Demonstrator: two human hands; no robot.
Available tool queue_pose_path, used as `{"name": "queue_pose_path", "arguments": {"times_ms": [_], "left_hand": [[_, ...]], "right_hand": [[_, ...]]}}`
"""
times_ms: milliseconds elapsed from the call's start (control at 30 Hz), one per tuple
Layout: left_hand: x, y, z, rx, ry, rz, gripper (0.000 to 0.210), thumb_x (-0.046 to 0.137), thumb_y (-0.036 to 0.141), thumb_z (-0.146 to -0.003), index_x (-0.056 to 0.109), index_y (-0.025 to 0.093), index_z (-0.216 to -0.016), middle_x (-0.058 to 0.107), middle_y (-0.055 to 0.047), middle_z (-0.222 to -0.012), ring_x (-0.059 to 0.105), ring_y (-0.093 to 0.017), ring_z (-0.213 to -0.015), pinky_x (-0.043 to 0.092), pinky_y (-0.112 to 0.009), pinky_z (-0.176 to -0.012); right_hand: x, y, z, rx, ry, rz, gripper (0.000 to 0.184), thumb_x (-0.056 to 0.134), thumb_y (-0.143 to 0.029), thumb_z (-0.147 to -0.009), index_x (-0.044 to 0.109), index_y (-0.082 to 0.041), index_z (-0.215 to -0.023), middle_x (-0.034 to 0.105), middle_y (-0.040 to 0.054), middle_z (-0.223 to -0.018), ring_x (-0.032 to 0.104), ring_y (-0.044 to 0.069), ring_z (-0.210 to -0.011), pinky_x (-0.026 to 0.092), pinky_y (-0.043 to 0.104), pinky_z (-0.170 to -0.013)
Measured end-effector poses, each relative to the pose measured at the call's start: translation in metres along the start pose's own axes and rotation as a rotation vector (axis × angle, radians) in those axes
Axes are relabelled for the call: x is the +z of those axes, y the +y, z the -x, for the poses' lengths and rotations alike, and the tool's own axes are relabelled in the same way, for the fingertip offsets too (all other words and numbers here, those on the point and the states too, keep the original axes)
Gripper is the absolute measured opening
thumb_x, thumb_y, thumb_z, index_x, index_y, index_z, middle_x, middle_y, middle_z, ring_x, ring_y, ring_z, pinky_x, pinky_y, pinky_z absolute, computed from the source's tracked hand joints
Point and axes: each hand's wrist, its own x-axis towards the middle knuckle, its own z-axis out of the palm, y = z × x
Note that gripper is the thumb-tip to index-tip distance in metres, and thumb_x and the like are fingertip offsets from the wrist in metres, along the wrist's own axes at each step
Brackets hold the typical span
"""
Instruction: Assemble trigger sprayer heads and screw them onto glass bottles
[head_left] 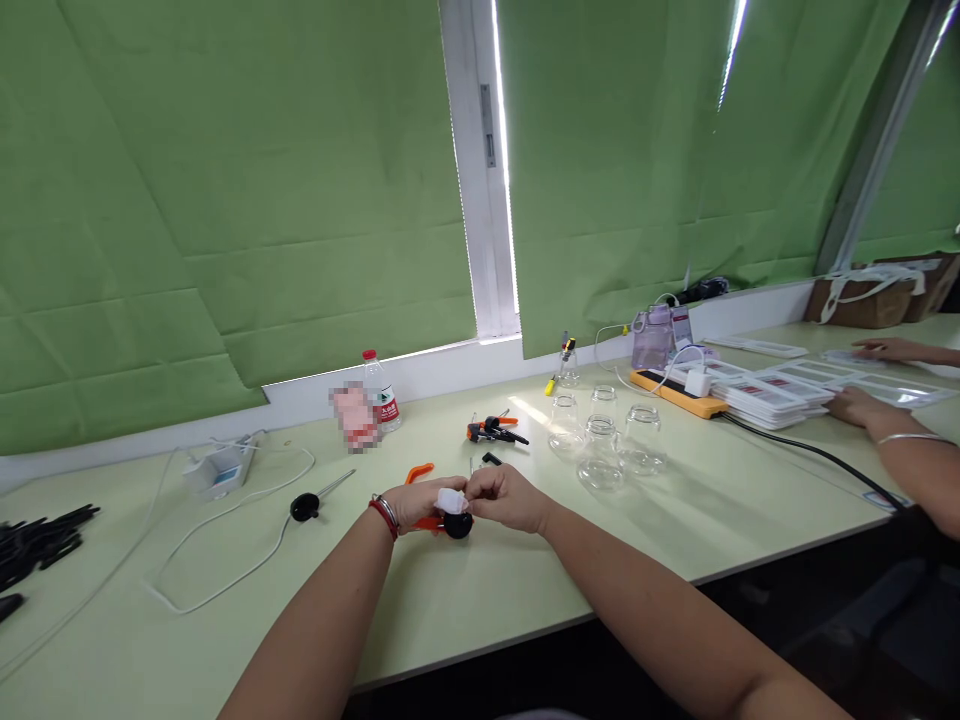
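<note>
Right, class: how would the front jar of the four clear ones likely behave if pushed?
The front jar looks smooth and shiny, so it may be slippery. Its see-through walls suggest glass, so it could be fragile. It stands upright on a wide base, so a low push would probably slide rather than tip it.

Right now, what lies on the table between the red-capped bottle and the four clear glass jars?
In the head view, a cluster of orange-and-black tools lies between the bottle and the jars.

Orange handles [420, 472] partly hidden behind left hand [420, 503]
</note>
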Motion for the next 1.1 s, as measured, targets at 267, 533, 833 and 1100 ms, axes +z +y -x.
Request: {"name": "queue_pose_path", "arguments": {"times_ms": [267, 533, 833, 1100], "left_hand": [[0.002, 0.001, 0.000, 0.018, 0.001, -0.006, 0.044, 0.059, 0.037, -0.061, 0.054, 0.027, -0.104, 0.059, -0.001, -0.087, 0.051, -0.016, -0.070, 0.037, -0.025, -0.056], [0.002, 0.002, 0.000, 0.021, -0.017, -0.002, 0.044, 0.058, 0.035, -0.061, 0.054, 0.028, -0.105, 0.060, -0.001, -0.087, 0.051, -0.015, -0.067, 0.036, -0.024, -0.055], [0.002, 0.001, -0.001, 0.035, -0.012, 0.031, 0.048, 0.058, 0.032, -0.062, 0.055, 0.027, -0.109, 0.060, -0.001, -0.088, 0.049, -0.013, -0.065, 0.036, -0.022, -0.053], [0.004, 0.002, -0.002, 0.043, 0.008, 0.050, 0.048, 0.059, 0.033, -0.058, 0.056, 0.023, -0.105, 0.055, 0.001, -0.075, 0.047, -0.012, -0.061, 0.036, -0.022, -0.050]], "right_hand": [[0.006, 0.001, -0.001, 0.101, 0.013, -0.126, 0.017, 0.070, -0.030, -0.067, 0.063, -0.014, -0.065, 0.053, -0.0022, -0.061, 0.045, 0.008, -0.056, 0.037, 0.022, -0.052], [0.007, 0.000, -0.001, 0.107, 0.041, -0.166, 0.015, 0.070, -0.026, -0.064, 0.062, -0.014, -0.062, 0.053, -0.0022, -0.060, 0.045, 0.008, -0.055, 0.037, 0.022, -0.051], [0.010, -0.003, -0.001, 0.176, 0.022, -0.203, 0.010, 0.069, -0.020, -0.063, 0.062, -0.013, -0.066, 0.050, -0.0048, -0.054, 0.039, 0.006, -0.049, 0.030, 0.020, -0.047], [0.013, -0.004, -0.001, 0.221, -0.003, -0.265, 0.010, 0.064, -0.020, -0.068, 0.056, -0.015, -0.066, 0.049, -0.0052, -0.056, 0.038, 0.006, -0.051, 0.030, 0.020, -0.050]]}}
